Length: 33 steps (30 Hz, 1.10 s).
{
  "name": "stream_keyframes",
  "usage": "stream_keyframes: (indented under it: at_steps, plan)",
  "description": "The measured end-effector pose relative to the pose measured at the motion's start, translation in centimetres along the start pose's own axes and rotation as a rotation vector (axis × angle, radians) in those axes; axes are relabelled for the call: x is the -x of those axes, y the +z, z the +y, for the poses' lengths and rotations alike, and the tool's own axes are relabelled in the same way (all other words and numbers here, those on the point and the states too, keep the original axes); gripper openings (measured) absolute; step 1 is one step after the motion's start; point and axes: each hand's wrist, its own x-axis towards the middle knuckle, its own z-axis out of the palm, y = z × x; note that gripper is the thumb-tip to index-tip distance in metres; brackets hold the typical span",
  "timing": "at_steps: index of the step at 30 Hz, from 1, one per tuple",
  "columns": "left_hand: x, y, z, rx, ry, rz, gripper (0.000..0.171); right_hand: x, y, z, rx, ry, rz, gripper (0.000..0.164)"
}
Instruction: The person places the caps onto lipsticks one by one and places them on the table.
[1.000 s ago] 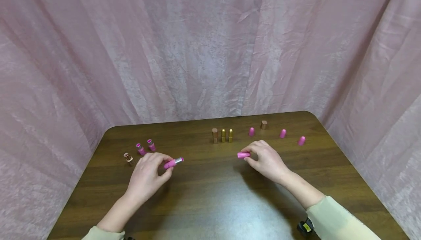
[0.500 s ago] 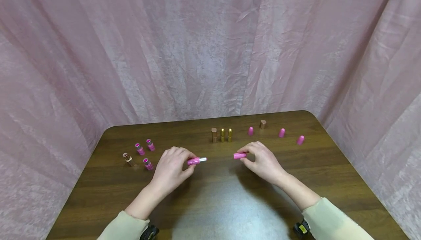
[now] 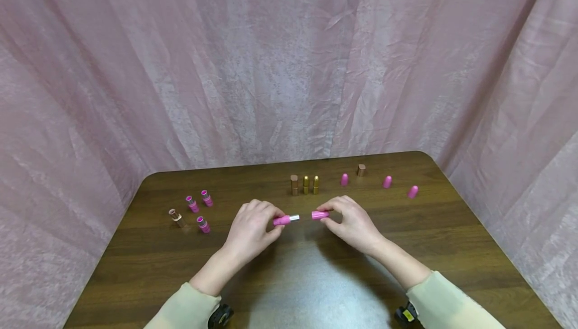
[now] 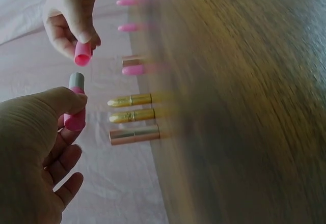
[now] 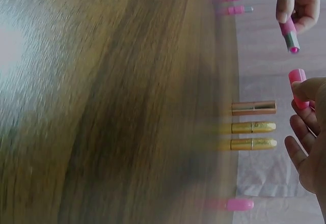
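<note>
My left hand (image 3: 253, 229) pinches a pink lipstick tube (image 3: 282, 220) between thumb and fingers, its silver collar pointing right. Facing it, my right hand (image 3: 353, 222) pinches a pink lipstick cap (image 3: 318, 214) with the hollow end toward the tube. A small gap separates the two pieces; both are held above the table. In the left wrist view the cap (image 4: 82, 54) shows its opening, roughly in line with the silver collar (image 4: 76, 80). The right wrist view shows pink inside the end of the lipstick tube (image 5: 290, 38).
Uncapped pink lipsticks (image 3: 203, 224) and a rose-gold one (image 3: 176, 217) stand at the left. Behind the hands stand a capped rose-gold lipstick (image 3: 294, 185) and two gold ones (image 3: 306, 185). Pink caps (image 3: 387, 182) and a rose-gold cap (image 3: 361, 170) stand at the right, before a curtain (image 3: 289, 68).
My left hand has carried the lipstick tube rightward from beside the standing lipsticks. My right hand has shifted slightly left with the cap, so the gap between the pieces has narrowed.
</note>
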Motion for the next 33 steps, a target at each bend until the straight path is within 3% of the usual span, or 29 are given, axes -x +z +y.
stream_keyframes:
  at_steps: [22,33]
  plan:
    - [-0.5,0.7,1.0,0.012,0.027,-0.024,0.02,-0.4,1.3,-1.3,-0.023,-0.031,-0.043,0.024]
    - [-0.6,0.9,1.3,0.014,0.043,-0.019,0.02,-0.4,1.7,-1.5,-0.025,-0.087,-0.021,0.025]
